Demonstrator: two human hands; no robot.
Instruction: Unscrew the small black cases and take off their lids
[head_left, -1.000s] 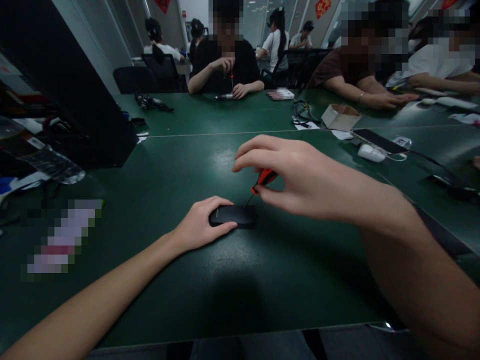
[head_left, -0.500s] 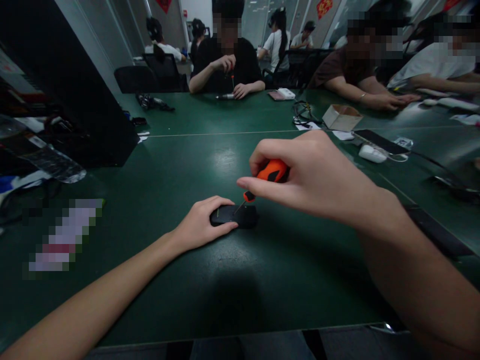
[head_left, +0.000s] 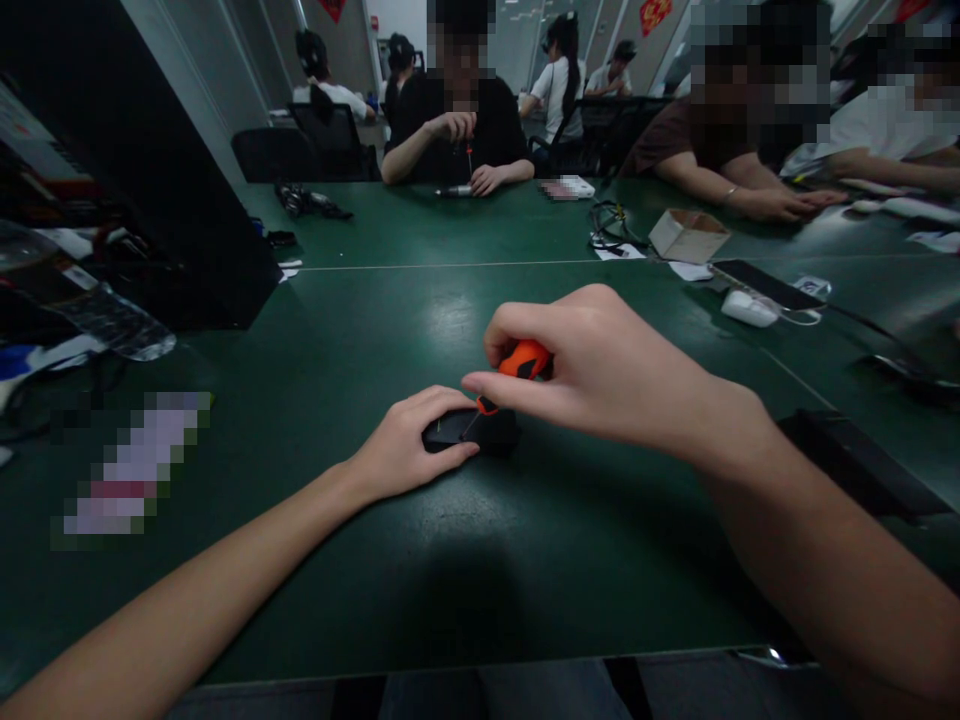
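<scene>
A small dark oblong device (head_left: 491,432) lies on the green table; its exact kind is not clear. My left hand (head_left: 416,440) grips its left end, thumb on the near side and fingers along the far side. Above and to the right, my right hand (head_left: 577,365) is closed round the orange and black handle of a screwdriver (head_left: 525,360). The screwdriver is tilted, and its thin shaft runs down to the top face of the device, where the tip appears to touch. Part of the handle is hidden in my palm.
A dark flat object (head_left: 855,460) lies right of my right forearm. Farther right are a phone (head_left: 769,285), a white mouse-like item (head_left: 750,308) and an open box (head_left: 688,236). Left stand a black cabinet (head_left: 172,170) and a plastic bottle (head_left: 112,310). A person (head_left: 457,130) sits opposite.
My right hand and the screwdriver have moved down and a little left, bringing the handle closer to the device. My left hand keeps its hold.
</scene>
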